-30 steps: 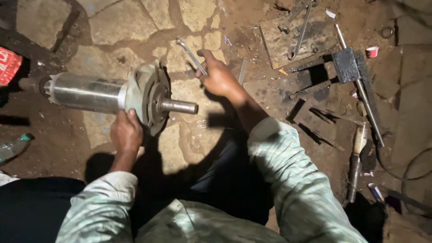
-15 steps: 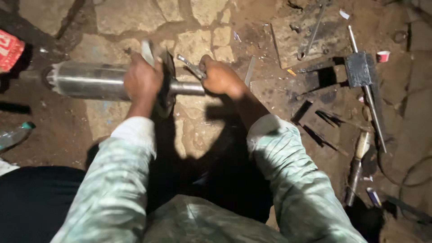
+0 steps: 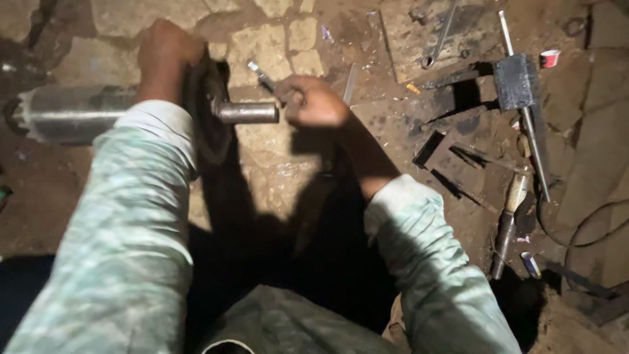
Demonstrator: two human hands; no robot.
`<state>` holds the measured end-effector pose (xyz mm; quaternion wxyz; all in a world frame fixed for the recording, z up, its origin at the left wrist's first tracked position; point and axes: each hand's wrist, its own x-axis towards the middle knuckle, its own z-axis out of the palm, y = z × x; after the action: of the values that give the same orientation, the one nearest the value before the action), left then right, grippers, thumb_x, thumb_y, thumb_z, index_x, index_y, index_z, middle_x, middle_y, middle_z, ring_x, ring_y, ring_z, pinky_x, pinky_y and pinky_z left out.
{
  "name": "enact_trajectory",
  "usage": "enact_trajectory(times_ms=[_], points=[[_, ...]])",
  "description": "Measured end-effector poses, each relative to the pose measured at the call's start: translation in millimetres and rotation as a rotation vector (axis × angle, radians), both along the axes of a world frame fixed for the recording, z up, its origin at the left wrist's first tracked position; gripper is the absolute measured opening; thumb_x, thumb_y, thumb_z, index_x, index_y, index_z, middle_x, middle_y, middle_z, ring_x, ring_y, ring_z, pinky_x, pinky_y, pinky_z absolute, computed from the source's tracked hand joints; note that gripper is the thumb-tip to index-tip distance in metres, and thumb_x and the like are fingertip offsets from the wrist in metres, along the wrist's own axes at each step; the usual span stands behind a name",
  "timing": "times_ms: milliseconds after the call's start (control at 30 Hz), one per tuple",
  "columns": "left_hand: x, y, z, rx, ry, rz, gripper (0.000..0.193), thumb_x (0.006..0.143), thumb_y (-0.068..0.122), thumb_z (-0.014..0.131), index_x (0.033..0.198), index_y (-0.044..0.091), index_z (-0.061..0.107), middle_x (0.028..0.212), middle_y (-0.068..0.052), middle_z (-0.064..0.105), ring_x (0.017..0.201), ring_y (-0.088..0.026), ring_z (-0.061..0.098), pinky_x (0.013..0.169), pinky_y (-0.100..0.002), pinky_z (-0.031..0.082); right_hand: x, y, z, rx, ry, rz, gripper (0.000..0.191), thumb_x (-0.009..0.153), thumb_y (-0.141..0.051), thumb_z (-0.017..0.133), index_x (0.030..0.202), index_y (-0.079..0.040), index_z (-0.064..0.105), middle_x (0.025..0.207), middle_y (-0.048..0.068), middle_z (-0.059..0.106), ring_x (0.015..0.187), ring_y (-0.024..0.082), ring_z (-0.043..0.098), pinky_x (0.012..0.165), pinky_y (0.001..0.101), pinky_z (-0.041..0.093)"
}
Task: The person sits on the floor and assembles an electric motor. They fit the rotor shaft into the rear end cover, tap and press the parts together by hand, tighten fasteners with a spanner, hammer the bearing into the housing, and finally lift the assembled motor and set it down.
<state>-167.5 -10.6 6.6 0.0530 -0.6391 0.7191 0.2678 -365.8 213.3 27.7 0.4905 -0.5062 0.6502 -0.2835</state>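
Steel, dull and greasy, makes up the cylindrical motor body [image 3: 72, 113] that lies on its side on the stone-paved floor [image 3: 275, 46], its short shaft [image 3: 247, 112] pointing right from a dark round end flange [image 3: 211, 108]. The left hand [image 3: 164, 52] rests on top of the flange, fingers curled down over its rim and pressed together, so it seems to steady the body against rolling. The right hand [image 3: 313, 101] sits just off the shaft tip, fingers closed around the handle of a slim spanner [image 3: 261, 74] whose head points up and left towards the flange; whether the head touches a bolt cannot be told. To do this well, the judgement is that the left hand should bear down firmly while the spanner is seated square before any force goes on, since a slip on greasy metal would send the knuckles into the stone. Further right, well apart from the hands, a sledgehammer [image 3: 517, 82] lies with its long handle running downward, near a small red and white cup [image 3: 549, 58]. A screwdriver-like tool [image 3: 508, 223] lies below, beside a dark cable [image 3: 576, 229] looping across the dirt.
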Motion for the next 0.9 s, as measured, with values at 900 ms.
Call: enact_trajectory(times_ms=[900], points=[[164,174,0,-0.469,0.212,0.084,0.036,0.100,0.044,0.073,0.103,0.008,0.075,0.078,-0.024,0.069,0.075,-0.049,0.067,0.067,-0.058,0.051,94,-24,-51,-0.006,-0.164,-0.203,0.052,0.107,-0.043,0.050,0.084,0.000,0.068,0.067,0.009,0.070,0.050,0.014,0.064,0.049,0.0293,0.052]])
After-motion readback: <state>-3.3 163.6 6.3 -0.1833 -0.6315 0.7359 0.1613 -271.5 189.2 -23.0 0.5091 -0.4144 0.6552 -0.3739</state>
